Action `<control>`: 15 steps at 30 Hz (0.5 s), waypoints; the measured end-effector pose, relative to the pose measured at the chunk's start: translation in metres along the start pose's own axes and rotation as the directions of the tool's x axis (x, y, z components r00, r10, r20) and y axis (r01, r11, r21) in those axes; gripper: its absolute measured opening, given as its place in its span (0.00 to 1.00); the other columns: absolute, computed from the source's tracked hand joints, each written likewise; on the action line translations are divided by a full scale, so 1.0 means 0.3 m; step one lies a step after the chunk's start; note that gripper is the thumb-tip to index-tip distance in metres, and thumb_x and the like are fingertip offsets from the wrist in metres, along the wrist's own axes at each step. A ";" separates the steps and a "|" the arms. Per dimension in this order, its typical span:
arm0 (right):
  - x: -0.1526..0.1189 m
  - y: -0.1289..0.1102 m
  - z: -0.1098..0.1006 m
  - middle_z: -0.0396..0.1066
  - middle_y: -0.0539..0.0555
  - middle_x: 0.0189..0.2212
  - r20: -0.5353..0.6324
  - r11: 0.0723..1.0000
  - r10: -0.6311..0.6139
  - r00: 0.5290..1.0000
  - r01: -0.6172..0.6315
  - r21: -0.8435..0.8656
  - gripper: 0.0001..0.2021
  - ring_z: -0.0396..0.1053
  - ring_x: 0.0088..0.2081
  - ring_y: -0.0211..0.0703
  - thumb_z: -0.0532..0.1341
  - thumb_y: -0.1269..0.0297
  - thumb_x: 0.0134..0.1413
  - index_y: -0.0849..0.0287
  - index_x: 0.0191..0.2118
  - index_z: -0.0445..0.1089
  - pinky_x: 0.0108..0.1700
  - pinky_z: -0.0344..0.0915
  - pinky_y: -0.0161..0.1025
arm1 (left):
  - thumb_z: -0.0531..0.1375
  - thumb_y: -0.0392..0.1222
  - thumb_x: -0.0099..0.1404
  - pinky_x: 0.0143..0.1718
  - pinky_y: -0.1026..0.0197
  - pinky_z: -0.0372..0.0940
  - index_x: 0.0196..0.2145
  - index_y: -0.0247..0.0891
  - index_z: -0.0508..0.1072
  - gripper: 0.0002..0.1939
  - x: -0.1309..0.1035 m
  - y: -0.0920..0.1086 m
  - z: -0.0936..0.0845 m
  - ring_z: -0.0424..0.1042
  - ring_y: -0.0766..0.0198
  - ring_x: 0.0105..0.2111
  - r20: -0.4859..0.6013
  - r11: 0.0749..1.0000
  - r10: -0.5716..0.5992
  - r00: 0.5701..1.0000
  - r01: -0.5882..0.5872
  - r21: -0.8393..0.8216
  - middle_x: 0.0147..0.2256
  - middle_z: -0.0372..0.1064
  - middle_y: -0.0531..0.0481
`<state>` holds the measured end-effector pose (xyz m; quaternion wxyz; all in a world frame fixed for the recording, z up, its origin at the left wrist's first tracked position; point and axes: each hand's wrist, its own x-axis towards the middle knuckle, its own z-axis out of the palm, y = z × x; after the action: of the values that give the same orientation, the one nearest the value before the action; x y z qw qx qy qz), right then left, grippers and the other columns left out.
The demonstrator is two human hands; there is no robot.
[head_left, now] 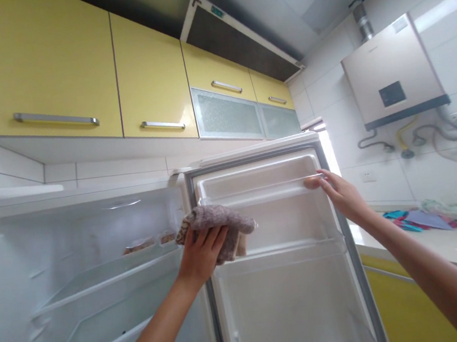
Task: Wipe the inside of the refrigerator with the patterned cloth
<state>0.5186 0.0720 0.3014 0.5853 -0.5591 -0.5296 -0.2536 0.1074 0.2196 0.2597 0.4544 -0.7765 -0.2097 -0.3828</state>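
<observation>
A folded grey-brown cloth is in my left hand, whose fingers press on it near the hinge side of the open fridge door. My right hand pinches the right end of the clear upper door shelf. A lower door shelf runs across beneath the cloth. To the left, the fridge interior shows glass shelves, with small food containers at the back of the upper one.
Yellow wall cabinets and a range hood hang above. A water heater is on the right wall. Coloured cloths and plastic bags lie on the counter at right.
</observation>
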 end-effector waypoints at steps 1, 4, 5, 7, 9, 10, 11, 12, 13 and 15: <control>-0.002 -0.002 0.000 0.70 0.63 0.60 0.000 1.000 0.002 1.000 -0.002 0.002 0.33 0.68 0.60 0.63 0.47 0.39 0.63 0.56 0.62 0.65 0.60 0.63 0.63 | 0.56 0.35 0.65 0.68 0.29 0.50 0.66 0.50 0.61 0.33 -0.008 -0.009 0.007 0.67 0.41 0.61 -0.032 0.997 -0.078 0.996 0.078 -0.023 0.60 0.70 0.43; -0.006 -0.009 -0.002 0.69 0.64 0.61 -0.004 1.000 0.009 1.000 -0.009 0.007 0.33 0.68 0.60 0.63 0.47 0.40 0.63 0.57 0.63 0.65 0.61 0.63 0.63 | 0.58 0.35 0.62 0.69 0.30 0.48 0.70 0.46 0.52 0.40 0.015 0.005 0.033 0.49 0.37 0.70 -0.139 0.908 -0.385 0.913 0.348 -0.232 0.71 0.50 0.37; -0.006 -0.011 -0.003 0.69 0.64 0.61 -0.003 1.000 0.010 1.000 -0.010 0.007 0.33 0.67 0.60 0.63 0.47 0.40 0.63 0.57 0.63 0.64 0.61 0.63 0.62 | 0.57 0.34 0.62 0.70 0.33 0.49 0.70 0.44 0.49 0.41 0.039 0.025 0.042 0.44 0.39 0.72 -0.140 0.839 -0.489 0.861 0.421 -0.344 0.72 0.43 0.36; -0.006 -0.012 -0.005 0.69 0.63 0.61 0.003 1.000 0.010 1.000 -0.010 0.006 0.33 0.67 0.61 0.62 0.47 0.40 0.63 0.57 0.63 0.64 0.62 0.62 0.62 | 0.54 0.32 0.62 0.71 0.39 0.50 0.71 0.40 0.47 0.41 0.109 0.084 0.051 0.40 0.44 0.73 -0.075 0.636 -0.664 0.744 0.509 -0.580 0.73 0.37 0.35; -0.006 -0.010 -0.007 0.69 0.64 0.61 0.005 1.000 0.007 1.000 -0.007 -0.001 0.33 0.66 0.61 0.63 0.46 0.39 0.63 0.57 0.62 0.65 0.62 0.62 0.62 | 0.54 0.31 0.61 0.72 0.43 0.46 0.69 0.36 0.50 0.39 0.197 0.152 0.045 0.42 0.48 0.73 0.018 0.348 -0.837 0.546 0.559 -0.753 0.72 0.41 0.32; -0.005 -0.008 -0.007 0.70 0.63 0.60 0.006 1.000 0.005 1.000 -0.005 -0.005 0.33 0.66 0.61 0.63 0.46 0.39 0.63 0.56 0.62 0.65 0.62 0.62 0.63 | 0.54 0.30 0.59 0.72 0.45 0.45 0.67 0.36 0.53 0.38 0.243 0.184 0.036 0.44 0.51 0.73 0.074 0.188 -0.900 0.431 0.534 -0.824 0.71 0.45 0.33; -0.005 -0.007 -0.007 0.70 0.63 0.60 0.006 1.000 0.004 1.000 -0.004 -0.005 0.33 0.67 0.61 0.63 0.46 0.39 0.63 0.56 0.62 0.65 0.61 0.62 0.63 | 0.55 0.29 0.59 0.71 0.48 0.49 0.64 0.39 0.57 0.35 0.289 0.213 0.025 0.48 0.53 0.72 0.180 -0.026 -0.940 0.291 0.463 -0.886 0.69 0.51 0.36; -0.005 -0.005 -0.005 0.70 0.63 0.60 0.003 1.000 0.001 1.000 -0.001 -0.003 0.34 0.67 0.61 0.63 0.46 0.38 0.63 0.56 0.62 0.65 0.61 0.63 0.63 | 0.55 0.29 0.57 0.68 0.50 0.56 0.61 0.42 0.61 0.33 0.332 0.239 0.014 0.55 0.56 0.69 0.339 -0.275 -0.927 0.159 0.327 -0.904 0.66 0.59 0.40; -0.005 -0.005 -0.004 0.70 0.63 0.60 -0.002 1.000 -0.002 1.000 0.002 0.003 0.34 0.67 0.60 0.63 0.46 0.38 0.62 0.56 0.62 0.65 0.61 0.63 0.63 | 0.55 0.28 0.56 0.64 0.51 0.62 0.57 0.44 0.64 0.31 0.371 0.262 0.003 0.63 0.57 0.65 0.480 -0.462 -0.875 0.071 0.181 -0.868 0.61 0.65 0.43; -0.005 -0.005 -0.002 0.70 0.64 0.60 -0.012 1.000 -0.005 1.000 0.005 0.017 0.35 0.68 0.59 0.63 0.46 0.37 0.62 0.57 0.62 0.65 0.61 0.64 0.63 | 0.55 0.28 0.53 0.52 0.53 0.72 0.48 0.43 0.67 0.24 0.440 0.302 -0.011 0.75 0.58 0.52 0.666 -0.667 -0.745 0.026 -0.025 -0.745 0.48 0.74 0.47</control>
<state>0.5169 0.0707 0.3008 0.5926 -0.5513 -0.5294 -0.2542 0.2488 0.1686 0.3148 -0.5623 -0.2748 -0.1668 -0.7619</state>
